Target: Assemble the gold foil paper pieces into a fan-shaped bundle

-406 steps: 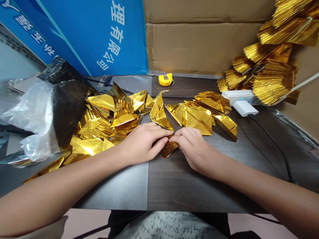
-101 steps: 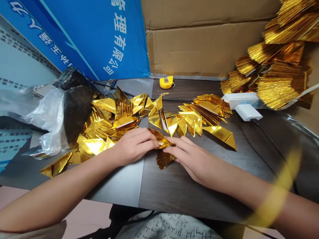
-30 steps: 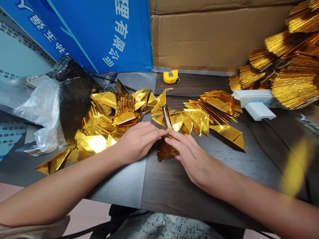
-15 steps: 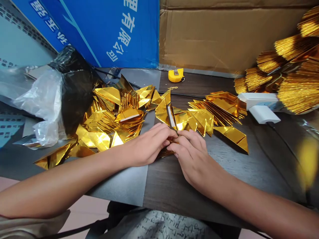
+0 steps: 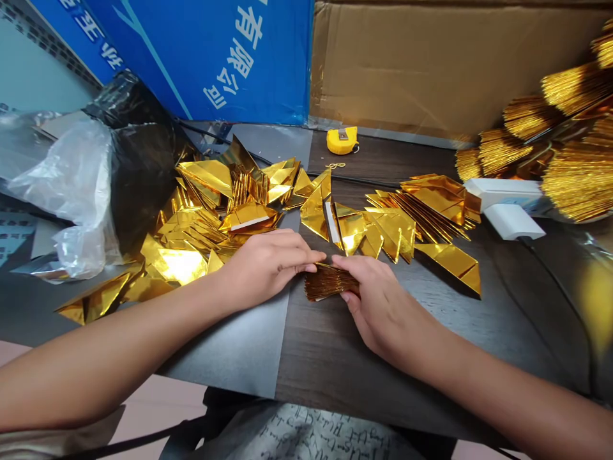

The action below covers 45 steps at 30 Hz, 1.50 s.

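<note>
Between my hands, a thick stack of folded gold foil paper [image 5: 329, 283] shows its many layered edges toward me. My right hand [image 5: 380, 300] grips its right end, thumb below and fingers on top. My left hand [image 5: 275, 263] is closed, its fingertips pinching at the stack's upper left corner. Just beyond my fingers lie several folded gold foil pieces [image 5: 390, 230], one with a white strip showing. To the left is a larger heap of folded gold foil pieces [image 5: 191, 223], partly behind my left forearm.
A yellow tape measure [image 5: 342, 140] sits near the cardboard box [image 5: 407, 70] at the back. On the right are a white power strip with a plug [image 5: 512, 220], a black cable and fanned gold foil bundles [image 5: 579, 172]. Plastic bags [image 5: 90, 191] stand left, below a blue box [image 5: 268, 96].
My hands have drawn apart slightly, the left shifting leftward. The stack's layered edges, mostly covered by my fingers before, now show between them. The view has shifted a little.
</note>
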Each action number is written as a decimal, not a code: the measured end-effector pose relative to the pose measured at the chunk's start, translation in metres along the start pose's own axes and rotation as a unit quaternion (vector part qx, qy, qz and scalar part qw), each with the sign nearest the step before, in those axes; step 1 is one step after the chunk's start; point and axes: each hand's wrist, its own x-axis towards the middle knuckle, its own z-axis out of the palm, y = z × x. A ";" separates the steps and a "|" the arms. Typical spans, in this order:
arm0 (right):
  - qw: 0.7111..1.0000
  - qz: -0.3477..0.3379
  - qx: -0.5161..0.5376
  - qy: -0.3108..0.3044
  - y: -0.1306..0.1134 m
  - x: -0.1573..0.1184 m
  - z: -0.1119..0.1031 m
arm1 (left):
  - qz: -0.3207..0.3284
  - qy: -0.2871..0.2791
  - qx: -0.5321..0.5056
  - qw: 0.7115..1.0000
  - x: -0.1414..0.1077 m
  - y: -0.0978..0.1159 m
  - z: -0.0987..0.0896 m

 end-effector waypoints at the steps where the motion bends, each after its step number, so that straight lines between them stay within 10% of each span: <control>1: 1.000 0.000 -0.004 -0.005 0.000 0.001 0.000 | -0.001 0.001 -0.002 1.000 0.001 0.001 0.002; 26: 0.998 -0.013 0.017 -0.061 0.002 0.008 -0.006 | -0.048 -0.019 -0.030 0.998 0.000 0.001 0.009; 45: 0.995 0.001 0.050 -0.084 0.010 0.006 -0.006 | -0.055 -0.173 0.046 0.982 -0.007 0.015 -0.003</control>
